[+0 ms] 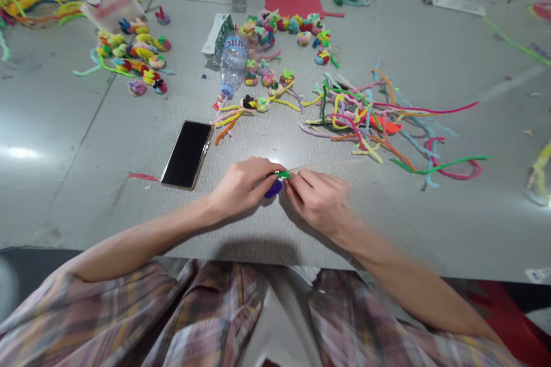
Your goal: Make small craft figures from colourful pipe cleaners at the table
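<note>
Tabletop grey, littered with pipe cleaners, phone | left hand, right hand: fingers pinch green-purple piece

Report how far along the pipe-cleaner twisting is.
Done, it seems: many small coiled pieces lie in a left cluster and a middle cluster beyond the water bottle. In hand: the left hand and right hand pinch a green and purple piece with their fingers. Left: a pile of loose pipe cleaners, still straight, lies to the right.
</note>
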Available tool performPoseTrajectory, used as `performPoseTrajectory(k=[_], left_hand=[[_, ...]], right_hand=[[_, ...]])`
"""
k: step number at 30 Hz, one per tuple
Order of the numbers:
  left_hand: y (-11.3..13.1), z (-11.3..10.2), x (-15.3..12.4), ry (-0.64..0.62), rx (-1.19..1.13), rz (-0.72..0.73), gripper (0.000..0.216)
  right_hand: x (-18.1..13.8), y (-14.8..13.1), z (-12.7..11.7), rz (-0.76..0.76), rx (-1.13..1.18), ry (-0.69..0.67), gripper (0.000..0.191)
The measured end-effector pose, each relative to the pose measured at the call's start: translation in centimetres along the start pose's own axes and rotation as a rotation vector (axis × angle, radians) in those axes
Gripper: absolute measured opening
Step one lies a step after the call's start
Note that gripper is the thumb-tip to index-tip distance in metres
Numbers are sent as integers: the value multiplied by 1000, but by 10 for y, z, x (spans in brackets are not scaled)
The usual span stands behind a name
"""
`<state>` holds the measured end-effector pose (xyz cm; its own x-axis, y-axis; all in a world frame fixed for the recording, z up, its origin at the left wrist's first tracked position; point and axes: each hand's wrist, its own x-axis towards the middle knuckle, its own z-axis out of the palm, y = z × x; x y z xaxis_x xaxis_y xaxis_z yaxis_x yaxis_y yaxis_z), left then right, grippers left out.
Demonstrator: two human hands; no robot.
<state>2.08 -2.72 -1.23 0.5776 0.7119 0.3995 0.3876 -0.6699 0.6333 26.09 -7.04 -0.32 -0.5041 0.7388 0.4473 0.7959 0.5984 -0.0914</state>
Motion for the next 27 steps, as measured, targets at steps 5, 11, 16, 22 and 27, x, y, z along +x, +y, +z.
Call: performPoseTrajectory(k=[5, 11, 16, 22, 27], left_hand=[[1, 2, -1, -31, 2, -2, 25], [-2, -3, 3, -79, -116, -46, 24], [-3, -5, 5, -130, -172, -46, 26], [-7, -2, 5, -164, -199, -71, 26], [-13, -1, 3, -188, -103, 17, 29]], right_hand=[[7, 8, 0, -104, -33, -7, 36], [13, 25, 5, -193, 87, 31, 32], [14, 36, 8, -181, 230, 24, 26], [11, 47, 13, -109, 388, -147, 25], [5, 47, 22, -31, 539, -283, 39]])
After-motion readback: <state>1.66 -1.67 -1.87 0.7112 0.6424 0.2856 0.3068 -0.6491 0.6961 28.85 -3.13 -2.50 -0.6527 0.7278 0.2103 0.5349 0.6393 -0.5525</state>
